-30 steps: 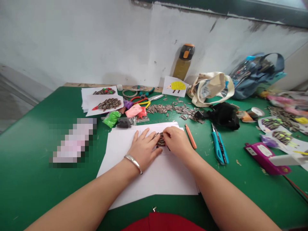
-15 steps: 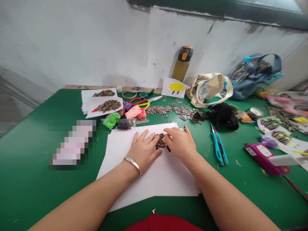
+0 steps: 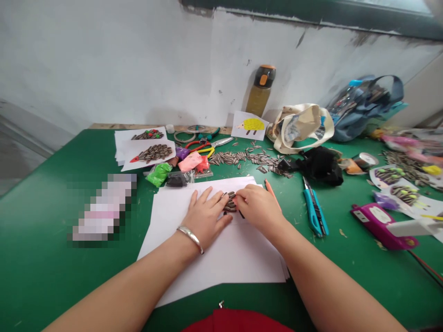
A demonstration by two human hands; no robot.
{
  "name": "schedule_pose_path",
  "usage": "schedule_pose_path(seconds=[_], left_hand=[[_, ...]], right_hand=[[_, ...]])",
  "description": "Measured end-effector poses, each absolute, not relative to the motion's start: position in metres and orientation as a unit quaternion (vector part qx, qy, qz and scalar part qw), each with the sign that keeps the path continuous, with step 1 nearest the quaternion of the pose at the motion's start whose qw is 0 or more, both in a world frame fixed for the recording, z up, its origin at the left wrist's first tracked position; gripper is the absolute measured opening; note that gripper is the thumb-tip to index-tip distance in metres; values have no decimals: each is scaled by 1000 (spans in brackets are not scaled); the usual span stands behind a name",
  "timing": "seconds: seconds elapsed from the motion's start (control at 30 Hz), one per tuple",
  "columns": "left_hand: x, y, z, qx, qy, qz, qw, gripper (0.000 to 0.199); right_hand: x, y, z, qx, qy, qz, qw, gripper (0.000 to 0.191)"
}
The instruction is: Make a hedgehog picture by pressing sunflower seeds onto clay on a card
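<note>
My left hand (image 3: 206,213) lies spread and flat on a stack of white paper (image 3: 207,265), a silver bangle at its wrist. Its fingertips touch a small patch of striped sunflower seeds (image 3: 229,203) laid close together on the top sheet. At the right end of this patch, my right hand (image 3: 261,205) has its fingers curled and pressed on a bit of pink clay (image 3: 236,204), which they mostly cover. Small dark pieces show below the seeds. Just beyond the right hand is an orange pen (image 3: 272,191).
Beyond the paper lie bags of green clay (image 3: 158,174) and pink clay (image 3: 190,161), pliers (image 3: 202,146) and loose seeds (image 3: 226,158). A utility knife (image 3: 314,210) and a magenta glue gun (image 3: 382,226) are to the right. Finished seed pictures (image 3: 148,154) lie back left; a bottle (image 3: 261,90) stands behind.
My right hand's fingers have curled in more over the pink clay, which shows less now. My left hand stays put; the view has shifted slightly.
</note>
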State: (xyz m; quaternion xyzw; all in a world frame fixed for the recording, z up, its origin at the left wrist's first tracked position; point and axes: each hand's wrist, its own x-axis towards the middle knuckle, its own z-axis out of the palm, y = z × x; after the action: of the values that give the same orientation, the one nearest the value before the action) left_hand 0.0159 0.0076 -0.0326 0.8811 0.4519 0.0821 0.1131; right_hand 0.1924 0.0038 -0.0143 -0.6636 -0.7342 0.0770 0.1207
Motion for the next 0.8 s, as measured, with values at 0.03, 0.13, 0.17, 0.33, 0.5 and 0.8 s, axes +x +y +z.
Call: schedule_pose_path(seconds=[0.03, 0.13, 0.17, 0.33, 0.5, 0.8], left_hand=[[16, 8, -33, 881, 452, 84, 113, 50], [15, 7, -33, 882, 449, 89, 108, 48], [15, 7, -34, 883, 449, 89, 107, 48], [15, 8, -34, 883, 450, 80, 104, 49], [16, 7, -33, 882, 453, 75, 101, 50], [16, 7, -32, 883, 452, 72, 100, 51]], right_hand=[[193, 4, -14, -664, -734, 77, 119, 30], [193, 3, -15, -664, -735, 78, 115, 30], [192, 3, -14, -664, -735, 78, 113, 31], [191, 4, -13, -667, -733, 80, 103, 32], [190, 4, -10, -666, -735, 87, 89, 30], [190, 3, -12, -665, -735, 96, 90, 30]])
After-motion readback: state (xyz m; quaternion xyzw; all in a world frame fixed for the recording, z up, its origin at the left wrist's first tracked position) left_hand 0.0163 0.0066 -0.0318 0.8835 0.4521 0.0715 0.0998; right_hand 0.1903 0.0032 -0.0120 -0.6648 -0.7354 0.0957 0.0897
